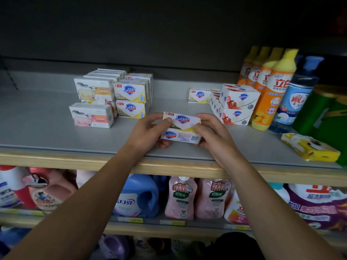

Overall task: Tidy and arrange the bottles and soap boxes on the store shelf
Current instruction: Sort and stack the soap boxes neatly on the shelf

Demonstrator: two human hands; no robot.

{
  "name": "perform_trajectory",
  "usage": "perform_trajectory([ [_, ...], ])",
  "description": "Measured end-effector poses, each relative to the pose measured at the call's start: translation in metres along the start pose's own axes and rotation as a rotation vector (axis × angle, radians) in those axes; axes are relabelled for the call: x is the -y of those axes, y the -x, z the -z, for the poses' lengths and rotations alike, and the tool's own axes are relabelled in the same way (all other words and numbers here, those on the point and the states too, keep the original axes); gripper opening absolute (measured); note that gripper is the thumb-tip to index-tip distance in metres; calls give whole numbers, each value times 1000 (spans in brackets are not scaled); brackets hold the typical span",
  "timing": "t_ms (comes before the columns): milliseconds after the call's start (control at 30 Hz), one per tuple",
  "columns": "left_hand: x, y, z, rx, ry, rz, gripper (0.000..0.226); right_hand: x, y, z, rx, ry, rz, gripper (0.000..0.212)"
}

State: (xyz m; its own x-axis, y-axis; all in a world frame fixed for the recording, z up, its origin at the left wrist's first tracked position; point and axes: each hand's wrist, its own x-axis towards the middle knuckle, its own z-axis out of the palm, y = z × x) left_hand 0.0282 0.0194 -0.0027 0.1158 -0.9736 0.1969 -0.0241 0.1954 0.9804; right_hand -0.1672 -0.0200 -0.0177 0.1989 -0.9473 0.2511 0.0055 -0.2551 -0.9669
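Both hands (148,128) grip soap box (181,128).

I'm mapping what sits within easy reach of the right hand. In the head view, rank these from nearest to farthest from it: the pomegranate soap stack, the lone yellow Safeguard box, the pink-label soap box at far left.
From the right hand:
1. Pomegranate soap stack, just to its right.
2. Lone yellow Safeguard box, behind it.
3. Pink-label soap box, far left.

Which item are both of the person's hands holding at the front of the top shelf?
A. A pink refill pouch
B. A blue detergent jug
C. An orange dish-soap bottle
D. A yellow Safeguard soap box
D: the left hand and right hand grip the ends of the yellow Safeguard soap box.
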Motion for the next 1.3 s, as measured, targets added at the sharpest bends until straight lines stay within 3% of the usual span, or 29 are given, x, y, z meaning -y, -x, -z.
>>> perform_trajectory([
  [100, 2, 1, 5, 55, 55, -54, 30, -4, -2, 1, -30, 31, 9, 42],
  [267, 3, 2, 10, 111, 113, -74, 49, -4, 0, 1, 3, 147, 48, 20],
  [433, 1, 5, 7, 78, 185, -62, 51, -1, 3, -1, 3, 98, 73, 28],
  [500, 1, 7, 5, 61, 181, -84, 47, 0, 4, -1, 20, 19, 75, 26],
  [600, 1, 7, 5, 31, 137, -148, 20, -2, 3, 1, 29, 75, 87, 24],
  [733, 1, 3, 7, 48, -33, -205, 26, -2, 4, 2, 34, 230, 146, 36],
  [1067, 4, 4, 7, 21, -12, -222, 32, 3, 9, -2, 106, 309, 180, 61],
  [1200, 2, 6, 4, -32, -20, -162, 34, 2, 10, -3, 61, 377, 214, 50],
  [1300, 0, 8, 2, -60, -182, -198, 44, 2, 9, -2, -13, 462, 258, 34],
])
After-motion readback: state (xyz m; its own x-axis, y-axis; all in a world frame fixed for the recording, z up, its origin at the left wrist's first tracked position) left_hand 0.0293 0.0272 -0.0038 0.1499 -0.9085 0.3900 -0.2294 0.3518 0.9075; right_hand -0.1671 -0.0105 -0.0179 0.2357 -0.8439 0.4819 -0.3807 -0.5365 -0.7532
